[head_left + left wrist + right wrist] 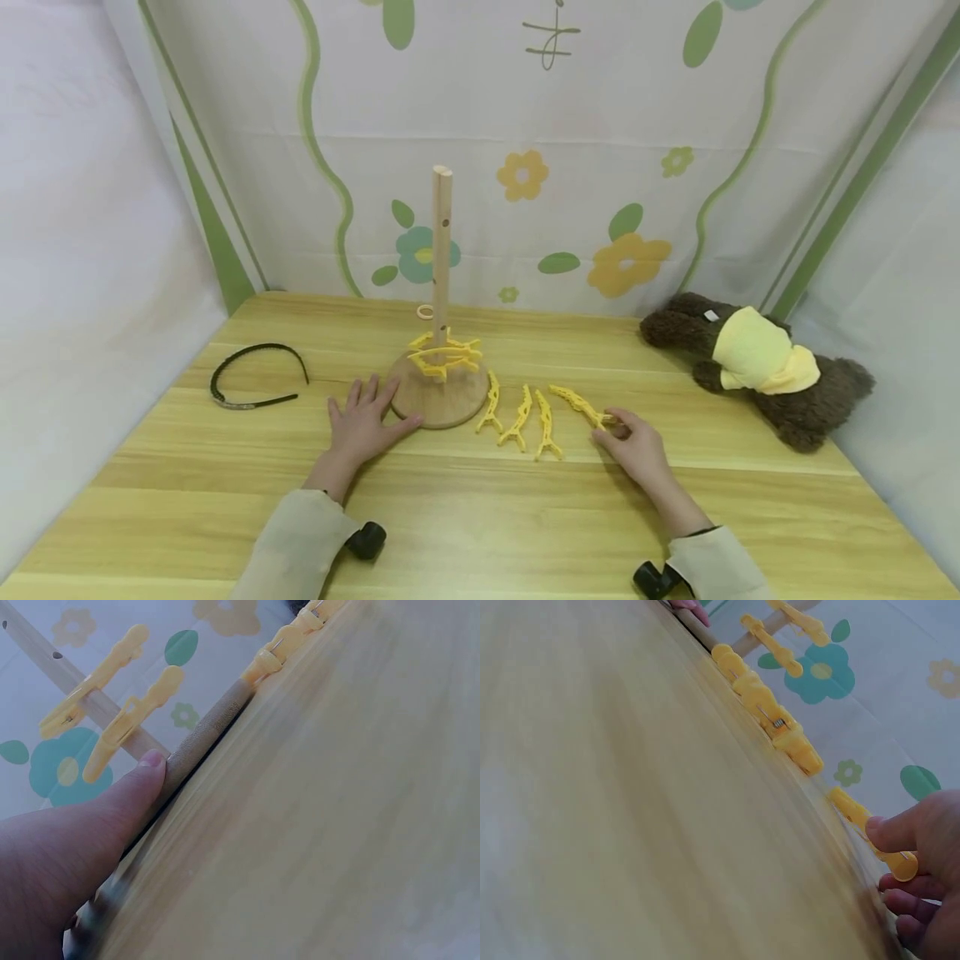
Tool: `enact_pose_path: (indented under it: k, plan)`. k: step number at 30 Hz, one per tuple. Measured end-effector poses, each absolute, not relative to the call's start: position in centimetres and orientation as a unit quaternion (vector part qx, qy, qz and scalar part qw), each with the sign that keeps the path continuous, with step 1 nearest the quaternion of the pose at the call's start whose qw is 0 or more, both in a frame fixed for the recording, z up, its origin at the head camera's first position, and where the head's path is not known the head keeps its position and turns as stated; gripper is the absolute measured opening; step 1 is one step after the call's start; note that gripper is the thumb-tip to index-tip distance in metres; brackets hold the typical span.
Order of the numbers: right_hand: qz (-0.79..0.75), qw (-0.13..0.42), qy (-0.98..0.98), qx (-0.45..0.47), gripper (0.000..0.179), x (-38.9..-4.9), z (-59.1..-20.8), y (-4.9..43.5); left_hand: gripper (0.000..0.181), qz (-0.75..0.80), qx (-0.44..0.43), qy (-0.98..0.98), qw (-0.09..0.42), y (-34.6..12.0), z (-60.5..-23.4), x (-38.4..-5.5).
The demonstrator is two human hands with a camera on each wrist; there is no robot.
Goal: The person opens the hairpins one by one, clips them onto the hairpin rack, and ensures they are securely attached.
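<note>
My left hand (363, 429) lies with fingers spread at the left edge of a round wooden base (420, 410); its thumb touches the rim. From the base rises a wooden post (442, 258) with small holes. Several yellow spring clips (444, 354) surround the post's lower part; the left wrist view shows two yellow clips (135, 724) across it. My right hand (639, 450) pinches the near right end of another yellow clip (576, 402) at the tabletop, between thumb and fingers. Three loose clips (519, 417) lie between the base and this hand.
A black headband (255, 347) lies at the left on the wooden table (480, 517). A small light ring (425, 312) is behind the post. At the right lies a brown plush toy (795, 408) in a yellow top. A flower-patterned cloth (465, 100) hangs behind the table.
</note>
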State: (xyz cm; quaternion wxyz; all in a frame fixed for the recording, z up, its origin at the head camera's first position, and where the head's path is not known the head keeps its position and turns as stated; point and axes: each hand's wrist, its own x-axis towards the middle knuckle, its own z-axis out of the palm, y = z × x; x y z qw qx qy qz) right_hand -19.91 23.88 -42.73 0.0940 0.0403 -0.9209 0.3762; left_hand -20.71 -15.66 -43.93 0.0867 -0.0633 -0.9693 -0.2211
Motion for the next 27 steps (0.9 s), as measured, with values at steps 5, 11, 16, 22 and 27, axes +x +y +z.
enact_pose_path:
  k: [5, 11, 16, 22, 27]
  plan:
    - [0.375, 0.081, -0.922, 0.056, 0.043, -20.2, -42.4, 25.2, 0.084, -0.22, -0.061, -0.97, 0.082, -15.6, -44.0, -20.7]
    - [0.343, 0.08, -0.933, 0.077, 0.038, -20.5, -40.9, 26.9, 0.084, -0.22, -0.063, -0.97, 0.087, -15.6, -43.9, -20.7]
    - [0.324, 0.091, -0.936, 0.1, 0.037, -20.8, -39.9, 28.3, 0.084, -0.218, -0.062, -0.97, 0.084, -15.7, -43.9, -20.7]
    - [0.314, 0.103, -0.935, 0.128, 0.036, -21.4, -39.1, 28.7, 0.084, -0.219, -0.062, -0.97, 0.083, -15.7, -43.9, -20.8]
    - [0.3, 0.105, -0.938, 0.14, 0.035, -22.6, -38.1, 28.1, 0.084, -0.218, -0.062, -0.97, 0.083, -15.7, -43.8, -20.7]
